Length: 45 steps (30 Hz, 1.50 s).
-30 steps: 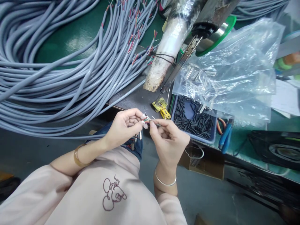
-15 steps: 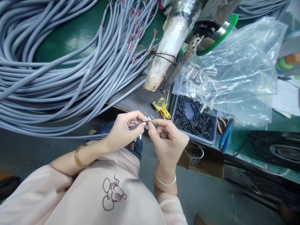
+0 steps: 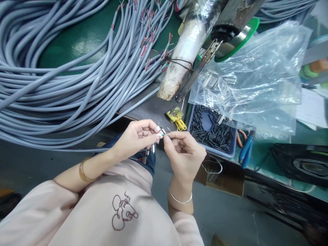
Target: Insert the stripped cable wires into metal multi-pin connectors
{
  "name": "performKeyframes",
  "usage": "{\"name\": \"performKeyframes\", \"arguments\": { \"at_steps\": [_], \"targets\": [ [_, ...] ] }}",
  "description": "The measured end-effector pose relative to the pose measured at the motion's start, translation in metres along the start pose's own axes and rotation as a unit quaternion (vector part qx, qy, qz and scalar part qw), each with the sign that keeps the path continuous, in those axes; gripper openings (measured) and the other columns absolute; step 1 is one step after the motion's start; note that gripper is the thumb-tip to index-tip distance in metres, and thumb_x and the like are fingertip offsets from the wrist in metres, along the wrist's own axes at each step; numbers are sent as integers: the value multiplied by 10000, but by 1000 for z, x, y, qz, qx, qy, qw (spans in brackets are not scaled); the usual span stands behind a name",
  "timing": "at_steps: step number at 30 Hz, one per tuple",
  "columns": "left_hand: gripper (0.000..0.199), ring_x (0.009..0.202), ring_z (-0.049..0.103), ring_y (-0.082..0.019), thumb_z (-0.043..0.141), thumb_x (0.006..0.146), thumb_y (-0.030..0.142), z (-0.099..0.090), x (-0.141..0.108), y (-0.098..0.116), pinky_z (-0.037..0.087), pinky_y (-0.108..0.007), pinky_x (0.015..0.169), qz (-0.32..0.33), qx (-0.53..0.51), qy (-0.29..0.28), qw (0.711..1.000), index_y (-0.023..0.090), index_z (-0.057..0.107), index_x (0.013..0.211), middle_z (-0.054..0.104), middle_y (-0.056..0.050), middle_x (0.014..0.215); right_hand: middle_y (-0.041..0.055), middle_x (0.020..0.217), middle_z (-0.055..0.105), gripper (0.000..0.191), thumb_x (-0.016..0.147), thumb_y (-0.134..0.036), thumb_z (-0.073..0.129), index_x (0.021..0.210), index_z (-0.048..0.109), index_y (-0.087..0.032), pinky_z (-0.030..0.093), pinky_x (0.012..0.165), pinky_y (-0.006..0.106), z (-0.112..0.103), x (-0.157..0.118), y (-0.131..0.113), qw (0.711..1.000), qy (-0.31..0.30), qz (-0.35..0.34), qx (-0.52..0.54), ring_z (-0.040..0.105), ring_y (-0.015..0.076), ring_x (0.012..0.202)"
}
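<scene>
Fingertips (image 3: pixel 155 136) of my left hand (image 3: pixel 135 140) pinched narrow on a small connector (image 3: pixel 162 130) with red and green wires (image 3: pixel 164 134). Right hand (image 3: pixel 186 150): thumb and index closed on the wires, just beside. Connector's between both hands, near the bench (image 3: pixel 153 106), partly hidden. Yellow clip (image 3: pixel 180 123) just beyond, then blue tray (image 3: pixel 207 123) with black sleeves (image 3: pixel 217 138). Grey cables (image 3: pixel 77 90) left.
</scene>
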<state>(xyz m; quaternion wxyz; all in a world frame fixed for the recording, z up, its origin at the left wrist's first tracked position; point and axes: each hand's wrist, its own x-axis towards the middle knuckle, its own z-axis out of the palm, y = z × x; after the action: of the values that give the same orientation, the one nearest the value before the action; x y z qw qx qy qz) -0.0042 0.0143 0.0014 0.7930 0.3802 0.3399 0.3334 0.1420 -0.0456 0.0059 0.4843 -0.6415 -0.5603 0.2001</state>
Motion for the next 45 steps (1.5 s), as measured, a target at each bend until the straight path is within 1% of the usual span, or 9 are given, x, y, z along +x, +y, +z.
{"name": "performKeyframes", "arguments": {
  "at_steps": [9, 11, 15, 17, 21, 26, 34, 40, 45],
  "targets": [
    [212, 438, 479, -25, 817, 705, 211, -3, 1, 0, 392, -134, 425, -11, -24, -18, 999, 151, 617, 744, 628, 45, 585, -98, 518, 478, 76, 855, -199, 727, 780, 717, -205, 285, 399, 167, -3, -1, 1, 1000, 8, -18, -1, 376, 34, 409],
    [223, 440, 465, -22, 828, 688, 197, -2, 0, 2, 387, -133, 427, -6, -18, 5, 1000, 150, 613, 729, 622, 46, 579, -97, 523, 494, 54, 894, -241, 703, 867, 739, -211, 308, 392, 173, -4, 0, 4, 993, 92, -70, 8, 393, 40, 391],
    [285, 446, 451, -18, 881, 642, 187, 0, -2, 7, 378, -127, 429, 10, -18, 39, 999, 149, 610, 723, 613, 51, 570, -97, 592, 595, 199, 945, -251, 659, 1141, 690, -231, 354, 357, 176, -7, 0, 14, 945, 262, -190, 52, 476, 56, 365],
    [300, 448, 456, -20, 892, 644, 197, 0, -2, 8, 388, -127, 434, 19, -20, 42, 999, 152, 607, 727, 613, 54, 572, -59, 723, 715, 226, 933, -168, 670, 1151, 677, -228, 455, 397, 181, -6, -4, 19, 947, 249, -200, 19, 615, 77, 453],
    [282, 467, 476, -30, 881, 668, 200, 0, -2, 9, 413, -131, 450, 32, -18, 34, 999, 157, 616, 753, 619, 54, 588, -1, 917, 793, 192, 856, -61, 733, 966, 694, -213, 647, 667, 258, -1, -12, 24, 975, 136, -174, -23, 777, 144, 778],
    [204, 517, 536, -44, 852, 684, 179, -3, -3, 10, 465, -137, 493, 30, 14, 5, 999, 143, 664, 755, 650, 28, 640, -6, 886, 785, 152, 862, -83, 734, 855, 669, -220, 643, 706, 270, 6, -8, 24, 984, 123, -125, 11, 772, 147, 826],
    [123, 476, 533, -48, 790, 713, 170, -2, 4, 5, 451, -139, 466, 38, 64, 55, 996, 140, 671, 726, 615, 35, 570, 8, 934, 817, 221, 828, -40, 769, 949, 708, -215, 638, 773, 263, 11, 0, 26, 955, 128, -244, -113, 785, 143, 819],
    [149, 482, 508, -32, 759, 670, 145, 3, 17, 4, 435, -135, 459, 97, 52, 120, 987, 152, 610, 671, 632, 33, 629, 13, 976, 799, 153, 874, -83, 710, 919, 665, -222, 650, 782, 286, 15, 6, 28, 983, 87, -162, -25, 777, 153, 905],
    [166, 563, 563, -61, 748, 660, 170, 7, 24, 6, 455, -152, 484, 129, 68, 151, 978, 167, 582, 664, 630, 24, 672, 38, 1045, 790, 131, 895, -112, 674, 859, 610, -221, 666, 794, 333, 12, 12, 27, 986, 63, -152, -15, 780, 169, 913]
  ]
}}
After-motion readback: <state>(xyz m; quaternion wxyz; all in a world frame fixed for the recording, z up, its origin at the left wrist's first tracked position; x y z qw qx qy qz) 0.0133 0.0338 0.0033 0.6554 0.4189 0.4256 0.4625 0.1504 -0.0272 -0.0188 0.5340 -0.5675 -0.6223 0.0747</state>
